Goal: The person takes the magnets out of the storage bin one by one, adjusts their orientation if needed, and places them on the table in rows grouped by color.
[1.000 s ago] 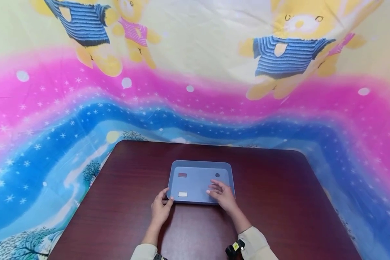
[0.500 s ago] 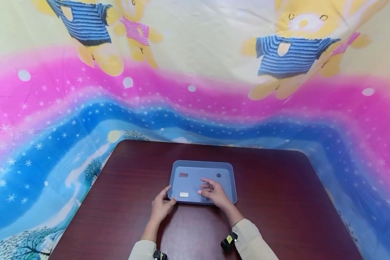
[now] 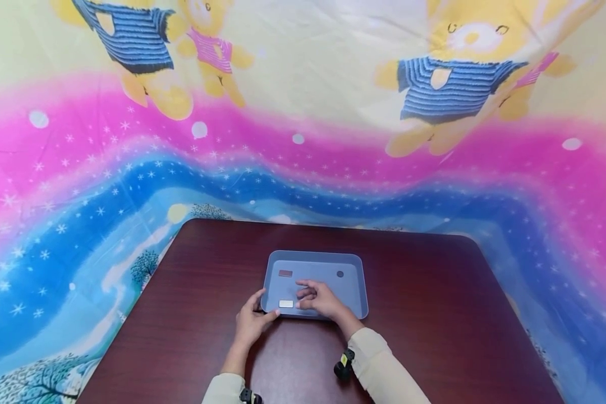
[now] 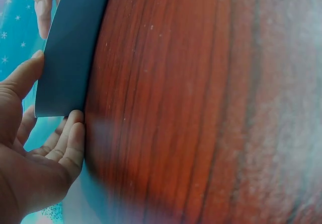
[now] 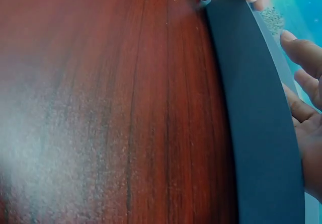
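Observation:
A shallow blue-grey tray (image 3: 353, 292) sits on the dark red-brown table. My left hand (image 3: 251, 322) holds its near left corner, thumb at the rim and fingers against the outer side; the left wrist view shows these fingers (image 4: 74, 138) low on the wall. My right hand (image 3: 323, 302) reaches over the near wall, its fingers loosely bent above the tray floor with nothing between them. Just left of its fingertips lies a whitish rectangular piece (image 3: 285, 304). Behind that is a reddish-brown rectangular piece (image 3: 285, 274). A small dark round disc (image 3: 340, 274) lies at the far right.
Bare tabletop (image 3: 424, 303) surrounds the tray, with its far edge (image 3: 333, 226) a short way behind. A patterned cloth (image 3: 303, 112) with bears and snowflakes hangs beyond the table. A black wrist device (image 3: 344, 365) is strapped at the right sleeve.
My right hand has moved left across the tray, from near the right side to beside the whitish piece. My left hand keeps its hold on the corner, its thumb slightly further right.

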Available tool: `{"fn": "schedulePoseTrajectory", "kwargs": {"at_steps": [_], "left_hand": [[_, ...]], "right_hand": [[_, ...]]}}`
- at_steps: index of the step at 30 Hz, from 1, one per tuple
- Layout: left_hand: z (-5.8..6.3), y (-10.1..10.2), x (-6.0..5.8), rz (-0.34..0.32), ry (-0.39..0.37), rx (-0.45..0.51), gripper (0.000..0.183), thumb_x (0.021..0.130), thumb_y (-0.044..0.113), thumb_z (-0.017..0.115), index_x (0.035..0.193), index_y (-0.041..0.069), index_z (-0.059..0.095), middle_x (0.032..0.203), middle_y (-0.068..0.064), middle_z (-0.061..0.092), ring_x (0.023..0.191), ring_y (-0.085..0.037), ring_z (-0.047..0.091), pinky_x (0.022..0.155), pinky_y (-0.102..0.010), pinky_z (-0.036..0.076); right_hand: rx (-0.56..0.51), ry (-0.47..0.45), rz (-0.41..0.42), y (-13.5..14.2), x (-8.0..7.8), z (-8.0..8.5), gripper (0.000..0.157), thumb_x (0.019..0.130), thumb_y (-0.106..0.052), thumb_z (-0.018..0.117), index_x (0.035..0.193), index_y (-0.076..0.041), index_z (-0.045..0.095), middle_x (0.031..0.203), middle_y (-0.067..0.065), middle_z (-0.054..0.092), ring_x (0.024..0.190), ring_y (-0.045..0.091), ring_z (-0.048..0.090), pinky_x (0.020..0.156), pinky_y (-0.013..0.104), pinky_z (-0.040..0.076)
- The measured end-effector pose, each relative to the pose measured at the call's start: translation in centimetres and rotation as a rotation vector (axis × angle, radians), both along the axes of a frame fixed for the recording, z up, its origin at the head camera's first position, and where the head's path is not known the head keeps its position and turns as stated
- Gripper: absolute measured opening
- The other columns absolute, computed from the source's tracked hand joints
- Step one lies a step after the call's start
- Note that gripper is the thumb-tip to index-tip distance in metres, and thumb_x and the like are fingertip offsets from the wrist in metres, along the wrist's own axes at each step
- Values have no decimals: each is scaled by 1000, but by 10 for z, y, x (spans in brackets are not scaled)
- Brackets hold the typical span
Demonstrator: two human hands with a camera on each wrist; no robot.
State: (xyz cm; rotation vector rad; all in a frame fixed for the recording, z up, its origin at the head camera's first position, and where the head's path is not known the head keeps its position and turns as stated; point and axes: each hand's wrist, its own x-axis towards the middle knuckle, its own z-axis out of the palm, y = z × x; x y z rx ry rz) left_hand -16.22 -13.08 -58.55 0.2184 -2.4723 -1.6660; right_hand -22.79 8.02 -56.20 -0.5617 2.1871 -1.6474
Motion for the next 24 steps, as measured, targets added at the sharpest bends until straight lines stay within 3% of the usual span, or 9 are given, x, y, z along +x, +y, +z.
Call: {"fn": "schedulePoseTrajectory", "kwargs": {"at_steps": [7,13,24], "left_hand": [[0,0,0,16,-31,-43,70,67,26,85,129,13,55,87,-11,65,75,-17,60,57,-29,49],[2,-2,1,14,-46,-4,70,68,25,84,130,14,54,86,-11,63,75,-19,60,57,-29,50],[1,0,1,15,-39,-50,69,68,27,84,129,14,54,84,-10,63,74,-17,58,58,-30,48]], "right_hand": [[71,24,7,-8,-7,-12,54,76,-4,75,126,3,55,83,8,64,73,14,59,64,25,48],[220,147,45,-20,-7,-12,43,76,-10,77,115,0,63,74,-2,64,65,8,56,61,23,46],[466,289,-4,-30,-4,-14,38,71,-11,76,109,-10,70,61,-10,53,54,4,47,52,22,41]]}}
